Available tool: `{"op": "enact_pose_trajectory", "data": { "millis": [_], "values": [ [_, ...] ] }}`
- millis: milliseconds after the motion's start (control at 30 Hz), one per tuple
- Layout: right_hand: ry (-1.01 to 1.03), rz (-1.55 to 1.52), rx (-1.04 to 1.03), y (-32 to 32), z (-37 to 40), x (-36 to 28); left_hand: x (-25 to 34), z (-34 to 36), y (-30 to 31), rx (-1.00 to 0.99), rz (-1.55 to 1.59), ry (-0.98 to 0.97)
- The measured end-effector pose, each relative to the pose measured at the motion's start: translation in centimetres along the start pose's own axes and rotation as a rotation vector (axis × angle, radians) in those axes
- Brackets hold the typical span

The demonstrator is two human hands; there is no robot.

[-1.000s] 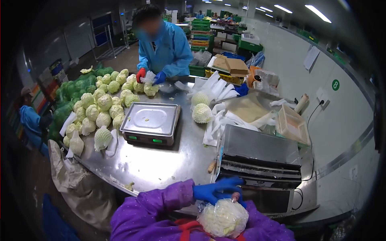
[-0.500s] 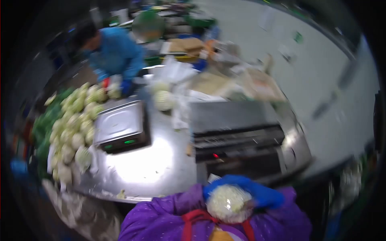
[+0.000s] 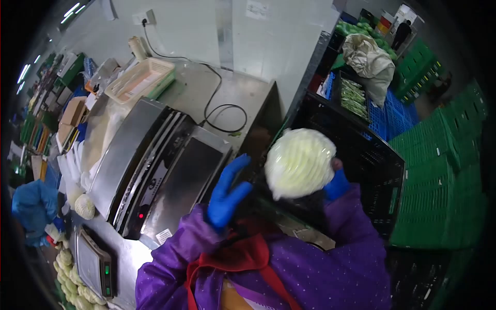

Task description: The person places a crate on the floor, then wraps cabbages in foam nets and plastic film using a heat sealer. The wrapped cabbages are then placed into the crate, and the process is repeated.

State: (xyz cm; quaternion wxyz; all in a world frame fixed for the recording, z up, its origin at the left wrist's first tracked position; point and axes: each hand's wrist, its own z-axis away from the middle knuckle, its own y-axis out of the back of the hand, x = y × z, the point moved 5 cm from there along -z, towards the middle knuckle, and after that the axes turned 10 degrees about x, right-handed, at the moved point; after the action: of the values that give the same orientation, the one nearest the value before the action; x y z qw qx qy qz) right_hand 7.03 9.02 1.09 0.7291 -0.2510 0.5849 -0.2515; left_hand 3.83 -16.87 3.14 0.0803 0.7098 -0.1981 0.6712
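A pale round cabbage [image 3: 299, 164], in a white net sleeve and shiny clear film, is held up over a black plastic crate [image 3: 385, 168]. My right hand [image 3: 336, 180], in a blue glove with a bare fingertip showing, grips its right side; most of those fingers are hidden behind it. To the left, clear of the cabbage, my left hand [image 3: 227, 194] is empty, its blue-gloved thumb and fingers spread. The wrapping machine [image 3: 155, 175], with a red light on its front, stands just beyond my left hand.
A scale [image 3: 93, 261] and piled cabbages [image 3: 70, 274] occupy the lower left, near a co-worker in blue [image 3: 33, 206]. A black cable [image 3: 219, 82] loops behind the machine. Stacked green crates [image 3: 434, 181] line the right, with greens in a crate [image 3: 354, 98] farther back.
My view has swung right, from the table toward the crates. The wrapped cabbage has gone from against my chest to out over the black crate, and my left hand is now apart from it.
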Motion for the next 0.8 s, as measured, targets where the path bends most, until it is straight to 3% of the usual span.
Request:
{"op": "enact_pose_trajectory", "data": {
  "millis": [33,133,233,367,400,500,567,633,767,800],
  "values": [
    [-0.022,-0.238,-0.097,3.2,-0.6,-0.8,-0.8,-0.8,-0.9,-0.007,-0.443,-0.244],
    [0.039,-0.175,0.268,13.6,-1.8,1.6,-6.2,-1.0,-3.3,-0.076,-0.64,-0.23],
    [-0.055,0.004,0.292,19.1,-3.3,7.3,-9.7,-1.0,-4.1,-0.063,-0.555,-0.093],
    [-0.297,0.248,0.312,26.4,-5.5,17.9,-11.4,-0.7,-4.0,-0.031,-0.44,-0.103],
    [-0.238,0.438,0.332,20.5,-4.8,14.7,-11.8,-0.7,-3.9,-0.053,-0.455,-0.086],
    [-0.17,0.41,0.324,19.5,-4.7,15.2,-12.1,-0.7,-4.1,-0.057,-0.424,-0.131],
    [-0.176,0.562,0.252,22.1,-4.1,15.6,-12.6,-0.7,-4.1,-0.037,-0.444,-0.248],
    [-0.348,0.743,0.16,21.9,-4.2,14.2,-13.5,-0.1,-4.2,0.021,-0.429,-0.328],
    [-0.655,1.333,-0.27,19.5,-8.8,6.2,-11.0,0.5,-2.7,0.081,-0.464,-0.341],
    [-0.627,1.395,-0.199,14.7,-10.0,3.2,-9.1,0.6,-0.8,0.056,-0.423,-0.27]
  ]
}}
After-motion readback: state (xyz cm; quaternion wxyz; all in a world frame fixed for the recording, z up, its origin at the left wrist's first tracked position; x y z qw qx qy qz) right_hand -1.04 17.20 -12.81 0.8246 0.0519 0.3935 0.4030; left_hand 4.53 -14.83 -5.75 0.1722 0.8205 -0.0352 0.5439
